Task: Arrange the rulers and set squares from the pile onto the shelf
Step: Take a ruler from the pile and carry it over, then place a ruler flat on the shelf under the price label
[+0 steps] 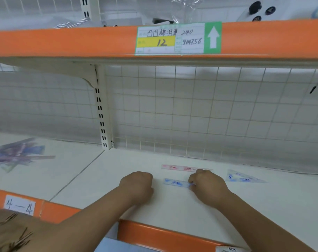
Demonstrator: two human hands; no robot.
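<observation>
The blue ruler (175,183) lies flat on the white shelf (172,213), its right end pinched by the right hand (208,186). The left hand (136,186) rests just beside its other end, curled and holding nothing. A pink ruler (180,167) lies just behind, a blue set square (243,177) to the right, and the pile (16,155) far left.

My feed is bright and evenly lit, and the white shelf (172,206) is nearly washed out, though without hard glare. Only faint, soft shadows sit beneath the left hand (136,186) and the right hand (208,186), and a dull shade lies under the upper shelf. The whole frame is slightly soft. The pile (18,155) at far left is smeared and the print on the blue ruler (176,183) is unreadable, yet the label (178,38) reads fairly well. Straight shelf edges bow toward the corners.
</observation>
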